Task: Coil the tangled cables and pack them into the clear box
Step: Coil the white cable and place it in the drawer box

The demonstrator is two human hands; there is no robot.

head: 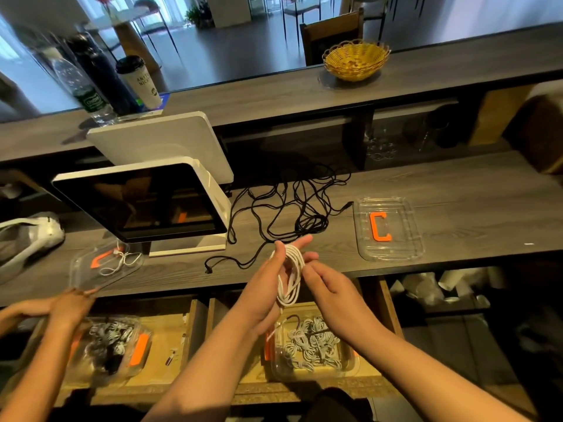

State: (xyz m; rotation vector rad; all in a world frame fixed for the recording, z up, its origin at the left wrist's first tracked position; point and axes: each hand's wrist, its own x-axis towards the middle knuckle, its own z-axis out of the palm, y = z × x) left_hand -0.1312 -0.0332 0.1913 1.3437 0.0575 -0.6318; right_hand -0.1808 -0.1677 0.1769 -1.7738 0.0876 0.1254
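Observation:
A white cable [292,275] is wound in loops around my left hand [268,287], whose thumb presses it against the palm. My right hand [329,287] touches the coil from the right with its fingers at the loops. Behind them a tangled black cable [283,214] sprawls over the counter. A clear box [388,228] with an orange C stands at the right of the counter. Another clear box [310,345], full of white coiled cables, sits in the open drawer below my hands.
A white point-of-sale screen [146,205] stands left of the black cable. Another person's hand [70,306] touches a clear box [100,263] holding a thin white cable. A further box of cables [115,345] lies in the left drawer. A yellow basket [355,59] sits on the upper ledge.

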